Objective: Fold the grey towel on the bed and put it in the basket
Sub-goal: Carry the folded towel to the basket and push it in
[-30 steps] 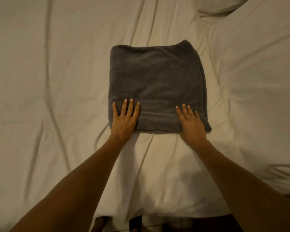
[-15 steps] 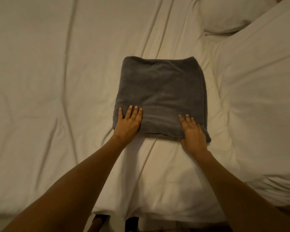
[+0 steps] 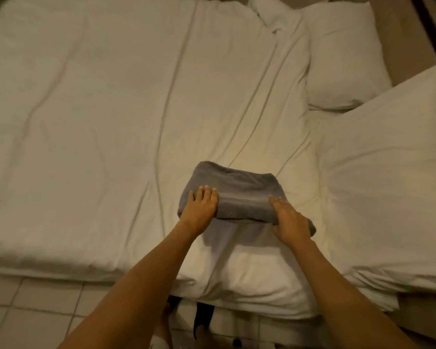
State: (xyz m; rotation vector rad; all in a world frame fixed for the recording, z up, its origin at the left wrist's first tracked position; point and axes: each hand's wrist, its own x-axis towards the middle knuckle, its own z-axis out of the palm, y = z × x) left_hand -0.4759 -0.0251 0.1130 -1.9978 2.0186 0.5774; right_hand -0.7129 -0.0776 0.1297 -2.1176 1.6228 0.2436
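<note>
Both hands, left (image 3: 200,207) & right (image 3: 290,221), gripped folded grey towel's (image 3: 239,195) near edge; bed (image 3: 98,117) wide open beyond.

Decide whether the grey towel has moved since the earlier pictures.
Yes. The grey towel moved: its near edge, flat before, is now raised off the white sheet in the left hand and right hand.

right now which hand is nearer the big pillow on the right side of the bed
Right. The right hand grips the grey towel's near right corner, beside the pillow; the left hand holds the towel's far side.
</note>
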